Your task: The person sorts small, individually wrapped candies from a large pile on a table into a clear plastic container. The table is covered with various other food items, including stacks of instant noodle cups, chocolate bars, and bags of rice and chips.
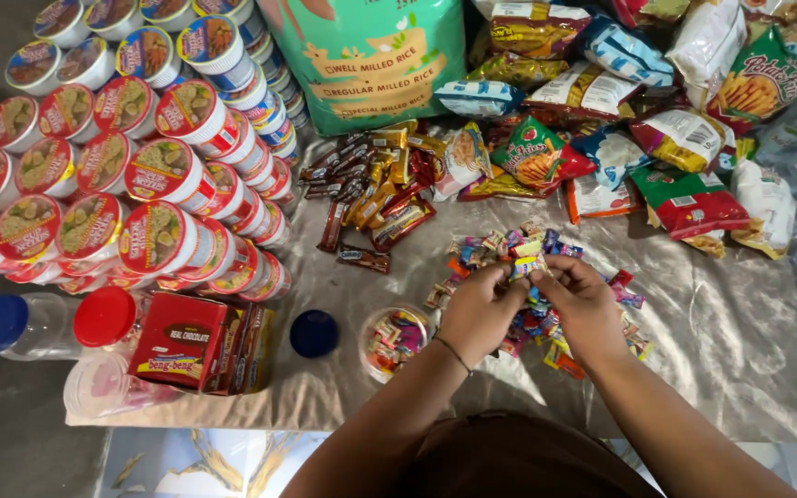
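Observation:
Both my hands meet over a pile of small wrapped candies [528, 304] on a plastic-covered surface. My left hand [480, 312] and my right hand [585, 304] pinch the same few colourful candies [526, 267] between their fingertips. A thin bracelet circles my left wrist. An open clear jar [394, 339] partly filled with candies stands just left of my left hand, and its blue lid [314, 333] lies beside it.
Stacked cup noodles [122, 175] fill the left. Chocolate bars [371, 184] lie ahead, a green rice sack [371, 55] behind them, snack bags [657, 138] at the right. Red chocolate boxes [191, 341] and lidded jars [29, 325] sit at lower left.

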